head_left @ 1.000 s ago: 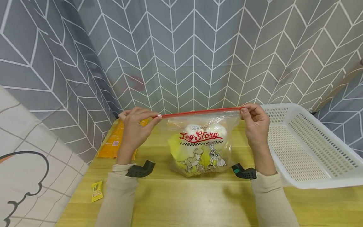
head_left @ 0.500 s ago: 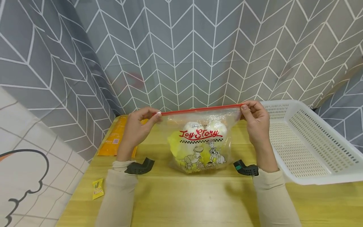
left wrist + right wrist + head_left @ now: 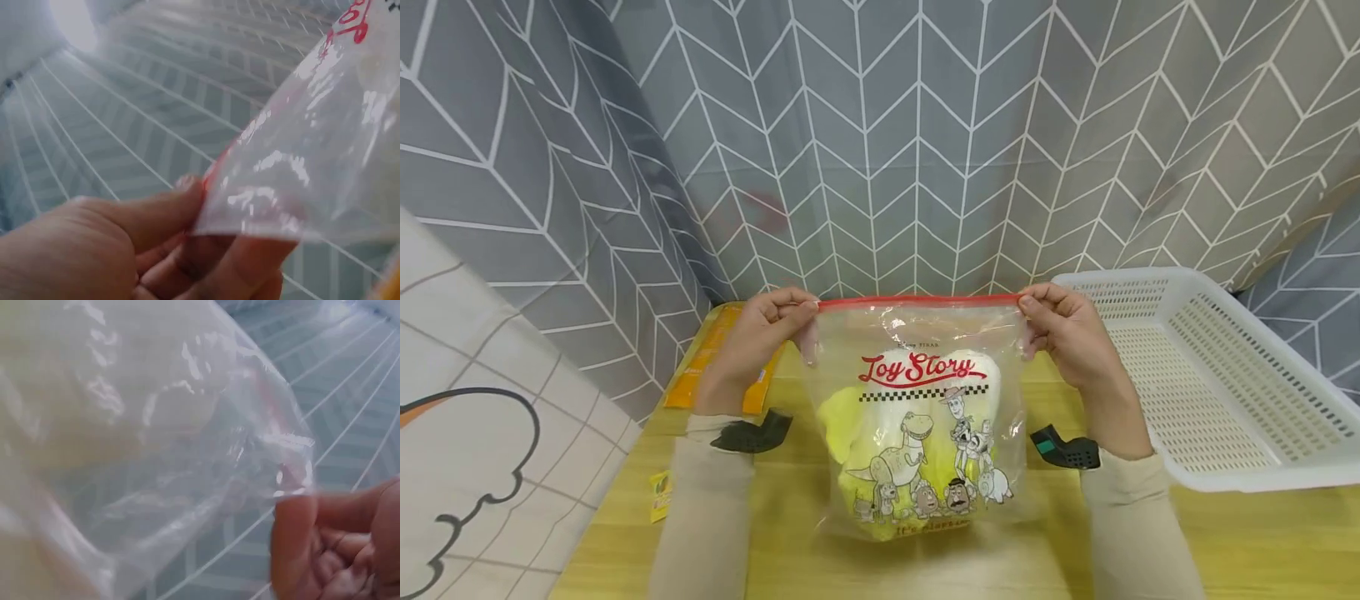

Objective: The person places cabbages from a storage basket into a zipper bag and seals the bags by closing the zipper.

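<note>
A clear zip bag printed with "Toy Story" hung above the wooden table, held up by its two top corners. The left hand pinched the left end of the red zip strip between thumb and curled fingers; the right hand pinched the right end the same way. Inside the bag sat something white above something yellow, but the printed cartoon figures and the glare on the plastic hid their shapes, so what they were could not be told. Both wrist views were blurred: the left showed only fingers against a bag corner, the right a thumb at the crumpled plastic edge.

A white perforated plastic basket stood on the table to the right, its far side cut off by the frame. Behind the left hand lay an orange packet, mostly covered by the hand. A small yellow sachet lay near the table's left edge, partly hidden by the sleeve. A grey patterned curtain hung behind.
</note>
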`<action>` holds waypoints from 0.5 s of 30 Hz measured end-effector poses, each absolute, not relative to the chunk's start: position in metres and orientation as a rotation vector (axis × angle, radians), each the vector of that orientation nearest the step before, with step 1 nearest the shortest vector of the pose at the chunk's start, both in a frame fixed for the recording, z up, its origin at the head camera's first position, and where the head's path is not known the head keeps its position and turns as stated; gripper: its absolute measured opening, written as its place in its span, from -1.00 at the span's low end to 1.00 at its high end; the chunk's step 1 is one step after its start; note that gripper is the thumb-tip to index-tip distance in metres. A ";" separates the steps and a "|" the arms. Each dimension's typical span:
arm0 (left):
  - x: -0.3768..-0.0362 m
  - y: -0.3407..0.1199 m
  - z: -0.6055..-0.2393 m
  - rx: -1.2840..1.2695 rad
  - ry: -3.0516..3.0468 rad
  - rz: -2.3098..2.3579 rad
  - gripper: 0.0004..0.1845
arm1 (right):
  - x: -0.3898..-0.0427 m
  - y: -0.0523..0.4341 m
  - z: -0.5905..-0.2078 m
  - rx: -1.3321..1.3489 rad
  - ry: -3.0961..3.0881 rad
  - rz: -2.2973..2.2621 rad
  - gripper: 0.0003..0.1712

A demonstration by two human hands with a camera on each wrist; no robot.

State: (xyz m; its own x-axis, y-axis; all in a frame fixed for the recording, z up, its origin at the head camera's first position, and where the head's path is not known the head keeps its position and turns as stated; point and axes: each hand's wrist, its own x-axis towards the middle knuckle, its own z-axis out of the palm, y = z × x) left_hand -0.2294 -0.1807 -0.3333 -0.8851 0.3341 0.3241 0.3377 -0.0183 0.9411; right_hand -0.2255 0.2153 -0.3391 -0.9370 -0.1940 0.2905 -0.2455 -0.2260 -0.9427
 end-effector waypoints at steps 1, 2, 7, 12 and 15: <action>-0.238 -0.179 -0.342 -0.671 -2.274 -2.116 -0.85 | -0.231 0.216 -0.346 0.459 -2.051 2.345 -0.86; -0.245 -0.177 -0.352 -0.583 -2.336 -2.132 -0.82 | -0.237 0.216 -0.354 0.372 -2.166 2.303 -0.87; -0.273 -0.161 -0.400 -0.316 -2.533 -2.120 -0.59 | -0.255 0.212 -0.389 0.088 -2.476 2.103 -0.72; -0.273 -0.150 -0.421 -0.222 -2.515 -2.198 -0.45 | -0.259 0.212 -0.402 0.022 -2.547 2.062 -0.67; -0.271 -0.146 -0.431 -0.178 -2.440 -2.289 -0.34 | -0.261 0.213 -0.406 0.021 -2.594 2.047 -0.62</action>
